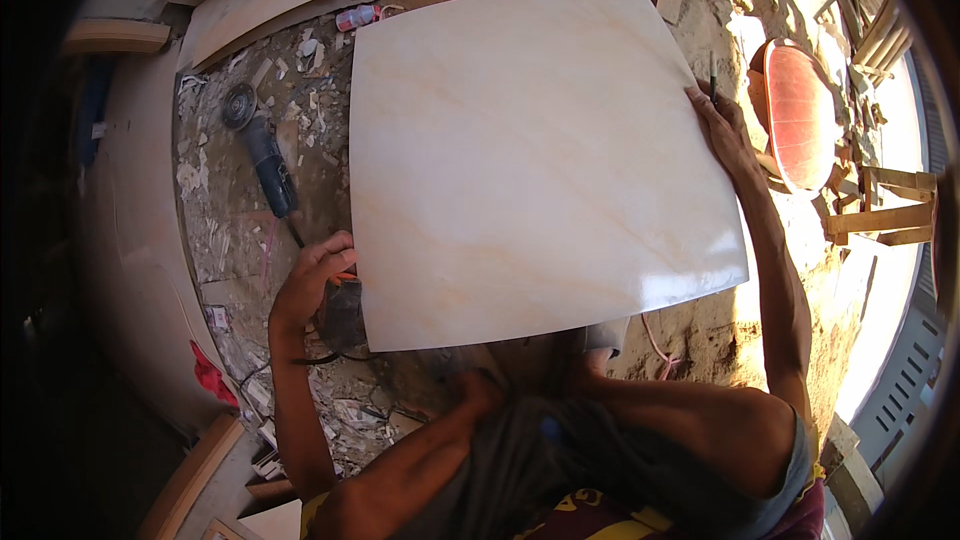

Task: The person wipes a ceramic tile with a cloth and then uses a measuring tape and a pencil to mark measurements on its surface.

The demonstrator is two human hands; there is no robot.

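A large glossy cream tile [540, 170] with faint tan veining lies in front of my bent knees. My left hand [322, 268] is closed at its left edge, low down, fingers curled over the rim. Something orange shows just under those fingers. On the opposite side, my right hand [722, 128] grips the tile's right edge, its fingers partly hidden. A thin dark pencil-like stick [713, 75] stands up from between the fingers of that hand. Left of the tile, an angle grinder [265, 160] with a round disc lies on the rubble, apart from my left hand.
Broken tile chips [305, 65] litter the ground on the left. A small red-and-white bottle [358, 17] lies by the tile's far left corner. Cut panels [290, 5] lean at the back left. Right of me are a red oval basin [800, 118] and a wooden frame [880, 220].
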